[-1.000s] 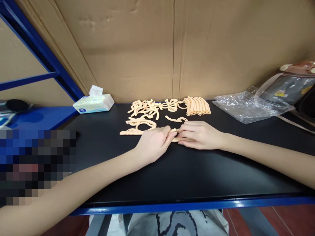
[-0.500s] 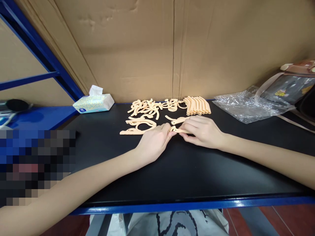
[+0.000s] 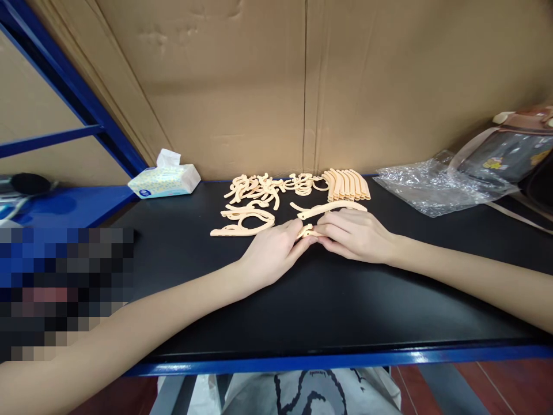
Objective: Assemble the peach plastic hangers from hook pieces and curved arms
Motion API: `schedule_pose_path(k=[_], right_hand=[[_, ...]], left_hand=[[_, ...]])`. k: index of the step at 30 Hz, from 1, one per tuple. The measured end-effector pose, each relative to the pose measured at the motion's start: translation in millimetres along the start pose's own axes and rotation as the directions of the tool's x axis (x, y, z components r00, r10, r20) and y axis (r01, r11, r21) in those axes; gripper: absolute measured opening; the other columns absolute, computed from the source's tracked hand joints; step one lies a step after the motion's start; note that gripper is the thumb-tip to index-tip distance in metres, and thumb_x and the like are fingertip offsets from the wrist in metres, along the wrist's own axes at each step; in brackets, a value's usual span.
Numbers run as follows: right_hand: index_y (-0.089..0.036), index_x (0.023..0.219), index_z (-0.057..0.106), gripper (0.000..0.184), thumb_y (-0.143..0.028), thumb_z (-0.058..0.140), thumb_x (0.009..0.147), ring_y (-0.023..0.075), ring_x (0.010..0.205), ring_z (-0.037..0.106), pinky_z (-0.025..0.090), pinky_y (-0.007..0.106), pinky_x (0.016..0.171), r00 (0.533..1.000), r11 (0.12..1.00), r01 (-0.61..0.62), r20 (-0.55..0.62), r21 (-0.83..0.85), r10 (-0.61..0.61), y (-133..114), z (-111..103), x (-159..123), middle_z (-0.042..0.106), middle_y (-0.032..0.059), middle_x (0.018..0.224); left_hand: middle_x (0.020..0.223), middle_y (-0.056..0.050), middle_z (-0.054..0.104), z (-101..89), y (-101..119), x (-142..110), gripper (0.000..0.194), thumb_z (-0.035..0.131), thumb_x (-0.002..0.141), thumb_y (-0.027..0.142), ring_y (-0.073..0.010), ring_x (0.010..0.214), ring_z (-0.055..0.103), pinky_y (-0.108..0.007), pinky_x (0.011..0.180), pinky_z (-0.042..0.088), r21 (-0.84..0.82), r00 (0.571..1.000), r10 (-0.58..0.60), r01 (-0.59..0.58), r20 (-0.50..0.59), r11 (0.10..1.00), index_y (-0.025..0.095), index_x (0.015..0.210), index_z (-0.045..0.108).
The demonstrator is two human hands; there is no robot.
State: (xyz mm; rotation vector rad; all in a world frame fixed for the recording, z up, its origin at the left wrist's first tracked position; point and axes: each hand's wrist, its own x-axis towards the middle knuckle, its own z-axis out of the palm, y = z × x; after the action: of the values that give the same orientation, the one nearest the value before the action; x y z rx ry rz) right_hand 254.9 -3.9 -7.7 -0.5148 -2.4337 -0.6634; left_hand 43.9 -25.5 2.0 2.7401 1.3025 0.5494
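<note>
We have both hands together at the middle of the black table (image 3: 328,300), working a small tan part (image 3: 306,231) between the fingertips: the left hand (image 3: 272,253) pinches it from the left with fingers nearly closed, and the right hand (image 3: 356,235) meets it from the right, fingers curled about it and about the near end of a long curved strip (image 3: 330,207) that runs away to the far right. It looks like a joining step, the small part being fitted to the strip's end; the next move seems to call for a steady pinch and fine alignment rather than force. Just beyond the hands lie loose tan pieces (image 3: 244,222), a tangled heap (image 3: 259,187) and a neat stack of strips (image 3: 348,185) against the cardboard wall (image 3: 259,86). A tissue pack (image 3: 164,180) sits far left, a plastic bag (image 3: 432,184) far right. The table's near half is bare down to its blue edge (image 3: 345,360), so there is room to draw the work toward us.
</note>
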Motion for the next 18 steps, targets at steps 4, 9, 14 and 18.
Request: schedule_pose_path(k=[4,9,14,18], right_hand=[[-0.017,0.086,0.062,0.015,-0.023,0.049,0.092,0.0137,0.065,0.059,0.045,0.028,0.061,0.998,0.999,0.004,-0.057,-0.047,-0.006,-1.0,-1.0,0.1,0.069,0.0036,0.083],[-0.018,0.085,0.062,0.016,-0.024,0.049,0.092,0.0133,0.066,0.059,0.044,0.027,0.059,0.997,0.997,-0.003,-0.071,-0.073,-0.002,-0.7,0.2,-0.7,0.069,0.0029,0.084],[-0.017,0.086,0.061,0.013,-0.023,0.051,0.090,0.0127,0.063,0.058,0.044,0.026,0.057,0.995,0.999,0.022,-0.097,-0.043,-0.026,-0.9,-0.2,-0.7,0.069,0.0029,0.081],[-0.017,0.086,0.060,0.011,-0.021,0.051,0.090,0.0116,0.064,0.059,0.045,0.024,0.057,0.991,0.999,0.038,-0.126,-0.010,-0.039,-1.5,-1.0,-1.3,0.068,0.0021,0.079]], left_hand=[[0.062,0.002,0.054,-4.0,-1.1,1.3,0.034,0.037,0.097,0.045,-0.0148,0.055,0.055,-0.023,0.051,0.033,0.024,1.000,0.001,-0.001,0.013,1.000,0.019,0.075,0.044],[0.058,0.000,0.057,-6.9,-3.5,3.4,0.041,0.035,0.097,0.049,-0.0162,0.053,0.057,-0.023,0.049,0.029,0.202,0.999,0.002,-0.009,0.035,0.979,0.018,0.072,0.048],[0.063,-0.004,0.064,-5.9,-7.1,3.9,0.046,0.033,0.097,0.051,-0.0187,0.056,0.062,-0.024,0.047,0.027,0.352,0.995,0.086,-0.100,0.055,0.931,0.015,0.077,0.054],[0.056,-0.004,0.062,-5.2,-9.8,3.9,0.052,0.030,0.096,0.054,-0.0192,0.049,0.060,-0.025,0.043,0.021,0.445,0.979,0.204,-0.183,0.002,0.877,0.013,0.076,0.055]])
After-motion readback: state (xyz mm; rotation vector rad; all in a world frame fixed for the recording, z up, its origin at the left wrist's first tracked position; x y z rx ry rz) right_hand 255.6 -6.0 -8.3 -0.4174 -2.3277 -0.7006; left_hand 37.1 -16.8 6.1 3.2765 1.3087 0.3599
